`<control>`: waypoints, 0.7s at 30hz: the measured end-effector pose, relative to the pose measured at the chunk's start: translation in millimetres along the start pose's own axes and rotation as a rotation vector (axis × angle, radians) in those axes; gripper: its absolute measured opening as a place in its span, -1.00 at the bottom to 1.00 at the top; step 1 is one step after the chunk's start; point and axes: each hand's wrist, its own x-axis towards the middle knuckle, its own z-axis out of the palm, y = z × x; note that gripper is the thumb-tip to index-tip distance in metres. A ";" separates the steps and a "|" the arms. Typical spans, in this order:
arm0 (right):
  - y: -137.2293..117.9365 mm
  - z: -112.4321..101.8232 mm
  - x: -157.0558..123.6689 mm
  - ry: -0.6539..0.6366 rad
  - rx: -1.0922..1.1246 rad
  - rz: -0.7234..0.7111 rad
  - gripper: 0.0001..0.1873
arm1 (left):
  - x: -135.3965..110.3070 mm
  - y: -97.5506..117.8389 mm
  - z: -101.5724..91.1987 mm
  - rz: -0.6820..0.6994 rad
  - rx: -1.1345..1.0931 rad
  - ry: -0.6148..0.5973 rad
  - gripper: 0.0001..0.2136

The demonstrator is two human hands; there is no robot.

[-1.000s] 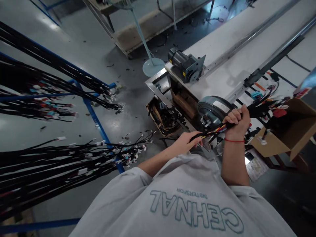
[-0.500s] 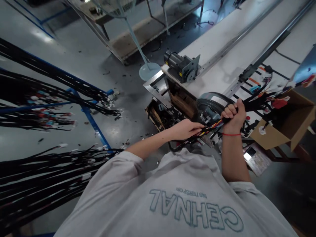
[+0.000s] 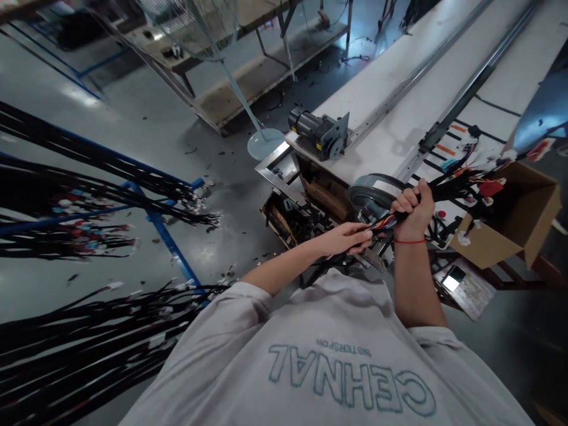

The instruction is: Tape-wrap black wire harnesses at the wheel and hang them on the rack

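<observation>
My right hand [image 3: 416, 208] is closed in a fist around a wire harness [image 3: 448, 187], a thick bundle in black wrapping. Out of its far end fan loose wires and connectors, among them a red connector [image 3: 490, 188]. Between my hands the coloured wires, red, yellow and purple, lie bare of wrapping. My left hand [image 3: 350, 238] pinches the same bundle lower down, its fingers wrapped round the wires. Just beyond both hands sits a round black reel [image 3: 377, 190] at the machine's end. The parts of the bundle inside my fists are hidden.
An open cardboard box [image 3: 523, 219] stands at right, under the harness's connector end. A motor [image 3: 317, 131] is mounted on the long white worktable [image 3: 386, 89]. Blue racks [image 3: 171, 242] hung with black harnesses stand at left. A phone [image 3: 454, 278] lies at lower right.
My left hand has slid along the wires toward my right hand, and its fingers now wrap the bundle more fully. My right hand keeps its grip. The whole view has shifted slightly.
</observation>
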 end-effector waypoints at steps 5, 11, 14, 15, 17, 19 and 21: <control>14.4 0.3 -3.1 0.063 -0.120 -0.061 -0.48 | 2.9 2.6 -4.6 0.026 0.254 0.025 -0.65; 13.2 2.4 -10.2 -0.025 -0.141 0.064 -0.56 | 13.3 -15.0 -6.2 -0.099 -0.307 -0.027 -0.54; -20.8 -0.7 1.2 -0.106 0.034 0.110 -0.74 | 10.0 -20.0 -4.5 -0.174 -0.505 -0.089 -0.57; -33.0 -2.1 6.3 -0.134 0.095 0.102 -0.79 | 8.0 -20.6 -4.1 -0.182 -0.540 -0.106 -0.58; -51.0 -4.8 14.9 -0.188 0.147 0.098 -0.87 | 3.2 -21.4 -4.9 -0.190 -0.573 -0.122 -0.60; -55.1 -7.8 17.0 -0.173 0.101 0.064 -0.81 | -4.0 -23.6 -9.7 -0.208 -0.559 -0.142 -0.59; -44.1 -12.8 8.3 -0.130 -0.056 0.044 -0.68 | -15.9 -28.8 -19.7 -0.250 -0.481 -0.196 -0.55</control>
